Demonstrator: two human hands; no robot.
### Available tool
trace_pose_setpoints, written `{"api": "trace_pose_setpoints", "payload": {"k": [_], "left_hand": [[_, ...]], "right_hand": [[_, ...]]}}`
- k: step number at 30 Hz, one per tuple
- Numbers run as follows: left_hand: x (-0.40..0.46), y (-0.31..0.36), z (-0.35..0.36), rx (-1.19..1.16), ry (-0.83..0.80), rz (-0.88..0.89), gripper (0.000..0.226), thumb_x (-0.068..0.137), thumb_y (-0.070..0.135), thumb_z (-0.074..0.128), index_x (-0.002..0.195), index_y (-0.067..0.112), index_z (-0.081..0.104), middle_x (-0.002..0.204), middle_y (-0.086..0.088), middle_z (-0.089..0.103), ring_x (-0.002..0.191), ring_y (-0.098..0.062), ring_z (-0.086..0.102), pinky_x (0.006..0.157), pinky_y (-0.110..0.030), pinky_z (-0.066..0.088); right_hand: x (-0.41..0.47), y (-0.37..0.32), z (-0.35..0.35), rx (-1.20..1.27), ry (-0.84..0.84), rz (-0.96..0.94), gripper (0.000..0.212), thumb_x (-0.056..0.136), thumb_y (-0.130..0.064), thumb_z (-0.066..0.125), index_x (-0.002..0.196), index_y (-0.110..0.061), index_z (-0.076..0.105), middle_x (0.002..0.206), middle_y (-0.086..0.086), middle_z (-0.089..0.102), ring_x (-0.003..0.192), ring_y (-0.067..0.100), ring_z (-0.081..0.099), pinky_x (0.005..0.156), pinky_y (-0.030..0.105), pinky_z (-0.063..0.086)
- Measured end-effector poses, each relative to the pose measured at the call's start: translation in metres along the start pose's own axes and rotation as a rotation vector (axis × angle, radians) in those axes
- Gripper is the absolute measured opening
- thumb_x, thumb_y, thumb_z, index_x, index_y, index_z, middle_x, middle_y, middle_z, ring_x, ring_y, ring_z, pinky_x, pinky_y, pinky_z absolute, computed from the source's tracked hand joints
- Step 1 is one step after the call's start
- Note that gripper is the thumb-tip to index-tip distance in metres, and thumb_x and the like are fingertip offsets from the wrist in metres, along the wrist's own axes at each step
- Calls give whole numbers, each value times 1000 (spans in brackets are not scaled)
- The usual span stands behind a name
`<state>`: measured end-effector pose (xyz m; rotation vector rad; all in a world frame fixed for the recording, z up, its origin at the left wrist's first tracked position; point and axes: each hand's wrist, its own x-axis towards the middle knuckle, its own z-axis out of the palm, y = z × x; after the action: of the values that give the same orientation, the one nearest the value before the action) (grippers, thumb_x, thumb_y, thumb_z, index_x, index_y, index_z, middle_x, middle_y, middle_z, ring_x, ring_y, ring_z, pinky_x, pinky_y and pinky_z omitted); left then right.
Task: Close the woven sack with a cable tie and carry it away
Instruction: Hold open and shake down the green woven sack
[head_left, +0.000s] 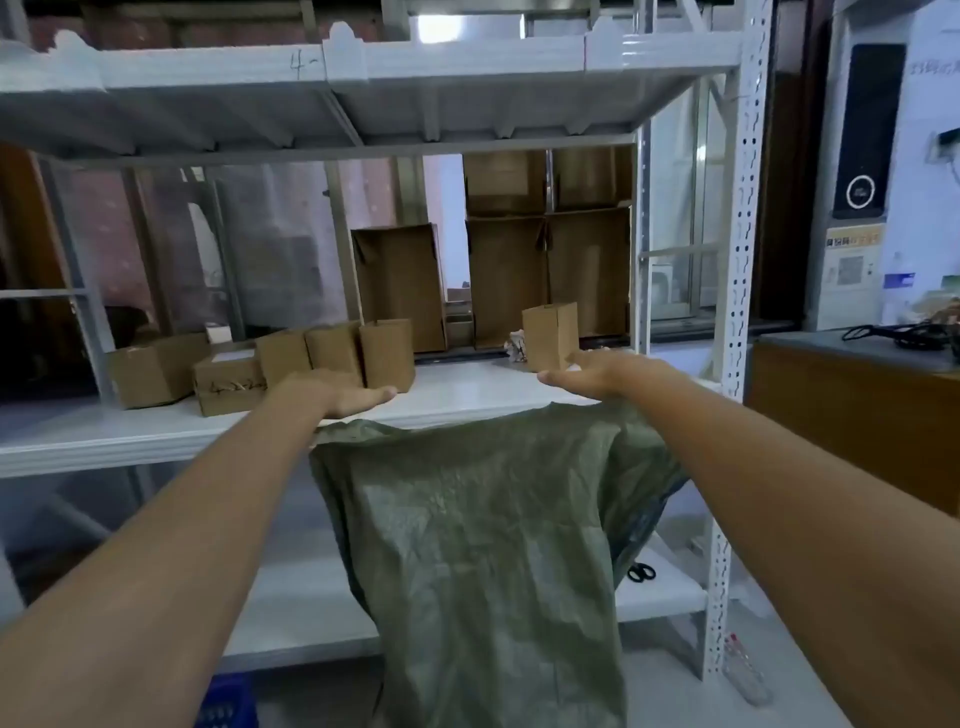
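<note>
— Where the white shelf (467, 387) runs across the rack, what hangs over its front edge?
— A green woven sack (478, 530), top draped on the edge, body hanging limp below.
— And the hands?
— Both reach over the shelf, fingers spread, clamped on nothing. The left hand (343, 395) hovers above the sack's left corner; the right hand (597, 371) is near a small cardboard box (550, 335).
— Anything smaller?
— Black scissors (641, 571) on the lower shelf's right end.

Small cardboard boxes (291, 364) on white shelf (156, 431); scissors (641, 572) on lower shelf; taller cartons (400, 286) behind.
</note>
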<state>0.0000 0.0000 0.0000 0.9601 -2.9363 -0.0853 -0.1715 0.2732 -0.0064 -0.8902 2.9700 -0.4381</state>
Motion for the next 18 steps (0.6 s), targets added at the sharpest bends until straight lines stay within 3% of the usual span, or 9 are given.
{"api": "trace_pose_setpoints", "payload": {"k": [3, 6, 9, 12, 14, 16, 18], "left_hand": [[16, -14, 11, 82, 63, -28, 79, 85, 75, 26, 145, 23, 34, 153, -6, 36, 138, -28, 35, 112, -40, 27], [40, -31, 34, 49, 145, -53, 80, 84, 66, 45, 144, 17, 33, 150, -13, 39, 131, -33, 42, 106, -39, 35], [59, -54, 64, -131, 237, -105, 84, 74, 54, 64, 136, 4, 38, 139, -21, 46, 119, -38, 50, 93, -42, 46], [63, -64, 98, -473, 119, -93, 68, 72, 25, 70, 126, -1, 40, 119, -19, 51, 99, -32, 55, 76, -40, 48], [65, -66, 117, -572, 112, 1, 77, 68, 20, 75, 133, 3, 37, 125, -15, 49, 108, -30, 54, 82, -39, 50], [66, -67, 126, -554, 161, 93, 104, 59, 31, 80, 145, 8, 26, 148, -16, 34, 132, -34, 40, 103, -43, 41], [66, -66, 127, -507, 193, 145, 106, 57, 31, 76, 147, 8, 25, 152, -17, 29, 137, -34, 34, 107, -41, 35]], "right_hand": [[13, 15, 1, -63, 45, 48, 91, 77, -82, 32, 150, -29, 22, 159, 5, 22, 145, 31, 24, 116, 51, 22], [24, 44, 8, -79, 34, 89, 94, 74, -83, 35, 150, -29, 22, 160, 4, 21, 145, 31, 23, 117, 54, 18], [25, 76, 14, -69, 29, 76, 109, 62, -88, 45, 148, -26, 25, 157, 8, 28, 142, 33, 30, 115, 55, 24], [18, 104, 30, -8, -10, 56, 105, 60, -78, 63, 144, -22, 32, 147, 11, 41, 131, 33, 41, 110, 50, 34], [17, 112, 44, 78, -17, 44, 88, 67, -58, 74, 137, -20, 39, 134, 11, 51, 119, 29, 48, 103, 46, 41], [21, 113, 55, 124, 4, 30, 74, 71, -45, 77, 131, -18, 43, 122, 8, 55, 114, 29, 51, 99, 43, 44], [24, 108, 61, 131, 41, 21, 61, 77, -36, 75, 127, -16, 47, 114, 7, 54, 112, 29, 51, 98, 43, 43]]}}
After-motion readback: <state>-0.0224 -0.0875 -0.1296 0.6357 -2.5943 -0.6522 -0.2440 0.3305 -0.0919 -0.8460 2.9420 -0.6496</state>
